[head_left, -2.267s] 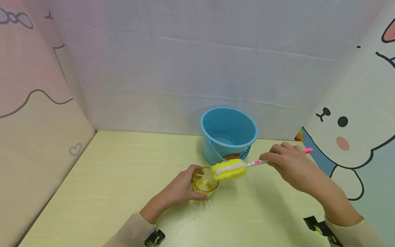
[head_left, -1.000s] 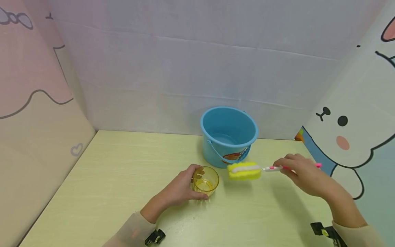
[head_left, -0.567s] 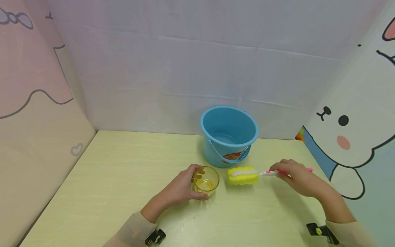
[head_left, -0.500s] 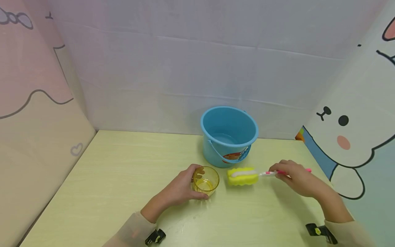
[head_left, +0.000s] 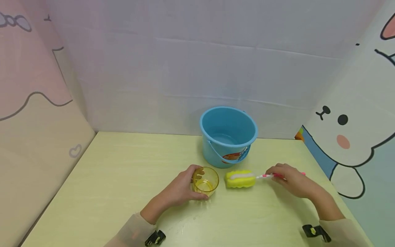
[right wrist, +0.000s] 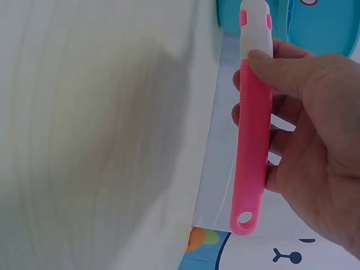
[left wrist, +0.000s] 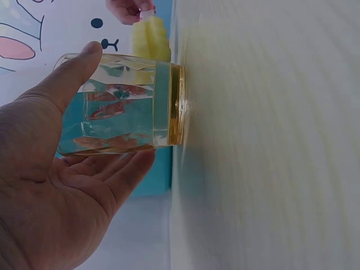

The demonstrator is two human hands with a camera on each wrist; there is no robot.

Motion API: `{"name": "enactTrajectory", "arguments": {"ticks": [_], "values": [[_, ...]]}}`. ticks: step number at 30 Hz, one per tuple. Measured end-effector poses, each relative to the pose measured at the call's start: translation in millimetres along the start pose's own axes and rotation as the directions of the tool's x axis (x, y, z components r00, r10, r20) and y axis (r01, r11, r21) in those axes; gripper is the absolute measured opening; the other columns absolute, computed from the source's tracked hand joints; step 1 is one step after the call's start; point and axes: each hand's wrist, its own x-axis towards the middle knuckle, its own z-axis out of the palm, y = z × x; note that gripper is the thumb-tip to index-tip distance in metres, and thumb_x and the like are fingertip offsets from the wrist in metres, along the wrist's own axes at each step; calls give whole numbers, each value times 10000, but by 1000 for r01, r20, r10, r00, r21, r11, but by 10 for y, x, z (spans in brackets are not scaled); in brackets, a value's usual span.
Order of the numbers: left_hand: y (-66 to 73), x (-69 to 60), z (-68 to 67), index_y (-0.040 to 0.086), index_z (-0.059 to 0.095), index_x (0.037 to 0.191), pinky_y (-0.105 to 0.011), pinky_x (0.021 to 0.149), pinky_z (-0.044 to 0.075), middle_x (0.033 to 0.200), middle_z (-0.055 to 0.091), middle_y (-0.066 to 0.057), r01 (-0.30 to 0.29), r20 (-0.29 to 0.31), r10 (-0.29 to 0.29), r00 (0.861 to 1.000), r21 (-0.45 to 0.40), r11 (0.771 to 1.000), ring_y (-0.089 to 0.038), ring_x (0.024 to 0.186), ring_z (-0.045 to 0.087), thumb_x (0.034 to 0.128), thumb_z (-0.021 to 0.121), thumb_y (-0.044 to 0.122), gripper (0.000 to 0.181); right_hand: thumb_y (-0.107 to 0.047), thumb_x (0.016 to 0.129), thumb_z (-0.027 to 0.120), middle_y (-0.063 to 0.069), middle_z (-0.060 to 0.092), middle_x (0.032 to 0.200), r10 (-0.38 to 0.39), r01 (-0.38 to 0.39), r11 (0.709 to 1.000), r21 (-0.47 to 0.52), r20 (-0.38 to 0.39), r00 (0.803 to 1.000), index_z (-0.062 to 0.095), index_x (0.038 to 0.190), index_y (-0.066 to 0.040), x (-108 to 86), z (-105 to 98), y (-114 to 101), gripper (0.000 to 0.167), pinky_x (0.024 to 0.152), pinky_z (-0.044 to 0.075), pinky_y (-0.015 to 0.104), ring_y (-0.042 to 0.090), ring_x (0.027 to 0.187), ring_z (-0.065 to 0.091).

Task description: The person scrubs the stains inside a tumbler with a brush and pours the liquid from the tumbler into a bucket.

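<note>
Presently the left hand (head_left: 182, 187) grips an amber glass (head_left: 205, 185), upright on the table (head_left: 132, 164). Near it, at three o'clock, is a yellow-headed brush (head_left: 240, 179), its pink handle held by the right hand (head_left: 291, 180). A blue bucket (head_left: 211, 156) stands at the glass's one o'clock.

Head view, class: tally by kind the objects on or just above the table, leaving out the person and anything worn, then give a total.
Bucket: 1
Cup: 1
Sponge brush: 1
Total: 3
</note>
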Motion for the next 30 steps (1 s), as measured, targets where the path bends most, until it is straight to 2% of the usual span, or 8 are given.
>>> {"name": "enactTrajectory", "arguments": {"ticks": [3,10,20,26,30], "values": [[0,7,2,77,452,1511,-477,1073,497,1398,619,-80,6,3,-6,1000,4,1000,-253,1264,598,752,993,364,976,-13,973,739,-116,669,1072,13,-13,1000,9,21,1000,743,1171,-203,-7,26,21,274,860,565,369,141,984,588],[-7,14,11,80,452,1513,-484,1074,497,1406,624,-56,9,1,-9,1000,9,1000,-259,1273,595,760,987,383,972,31,971,720,-103,674,1060,-36,36,999,16,26,999,733,1164,-182,-2,82,65,288,861,553,386,142,970,591],[-11,-1,4,69,458,1497,-501,1071,497,1407,631,-68,4,-7,-4,1000,4,1000,-270,1269,596,767,984,366,947,-49,1005,714,-64,680,1042,12,-19,998,57,111,994,723,1175,-191,56,115,83,222,894,555,418,141,969,588],[-27,-3,8,71,458,1500,-505,1075,494,1402,631,-56,2,-10,-2,1000,3,1000,-267,1271,597,760,987,379,960,-10,994,709,-98,652,1016,-11,6,999,51,110,994,720,1142,-177,66,155,105,224,858,549,396,105,927,578],[-23,2,10,80,456,1506,-498,1081,492,1407,632,-50,-1,-4,1,1000,-11,1000,-259,1274,598,761,987,367,959,-17,997,712,-91,649,1004,12,-18,999,45,124,992,719,1144,-188,74,157,102,225,851,552,402,112,916,575]]}}
